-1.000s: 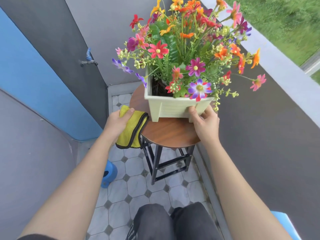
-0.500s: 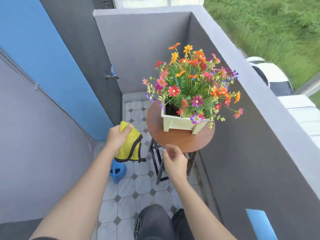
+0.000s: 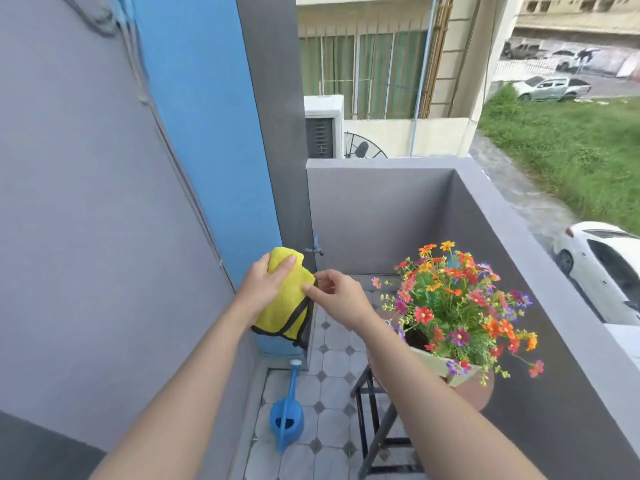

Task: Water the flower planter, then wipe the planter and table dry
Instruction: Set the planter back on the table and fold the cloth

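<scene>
Two hands meet on the yellow cloth (image 3: pixel 287 303), held in mid-air at 10 o'clock from the planter (image 3: pixel 436 363) and well apart from it. Your left hand (image 3: pixel 263 289) grips the cloth's upper fold, thumb across the front and fingers behind, so the bulk hangs below the palm. Your right hand (image 3: pixel 341 299) pinches the black-trimmed edge between thumb and forefinger, with the other fingers loosely curled. That reads as peeling a layer open or refolding for a dry face, which is only my guess. Holding the cloth off the table lets both hands work the fabric. The planter sits on the round brown table (image 3: pixel 483 396) at 4 o'clock in view, partly hidden by your right forearm. Its flowers (image 3: pixel 457 299) stand upright above it, near the balcony wall (image 3: pixel 519 306) at its 3 o'clock. A blue watering can (image 3: pixel 285 419) stands on the tiled floor (image 3: pixel 332 358) at 6 o'clock from the cloth, spout toward 12 and out of hand. From that, watering looks done and you're in the wiping stage. Can't tell if the planter or tabletop is wet: too small, half covered. The next move likely brings the cloth down toward 4 o'clock while one hand steadies the planter. The risk is brushing stems or nudging the pot on that small top. A tap (image 3: pixel 316 250) sits at 1 o'clock from the cloth, untouched.
</scene>
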